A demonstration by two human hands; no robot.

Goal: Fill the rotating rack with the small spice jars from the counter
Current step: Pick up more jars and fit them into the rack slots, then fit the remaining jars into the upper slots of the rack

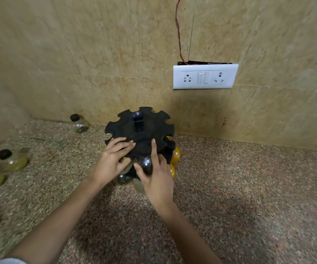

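The black rotating rack stands on the counter near the back wall, with notched slots round its top disc. My left hand rests with straight fingers on the disc's near edge, its thumb below by a pale jar. My right hand holds a dark spice jar at the rack's front, thumb on its left side and fingers round its right, index finger lying up on the disc. Two yellow jars hang on the rack's right side. A second dark jar sits lower at the front.
Loose black-capped jars lie on the speckled counter: a clear one by the back wall, and yellowish ones at the left edge. A white socket panel is on the wall above right. A side wall closes the left.
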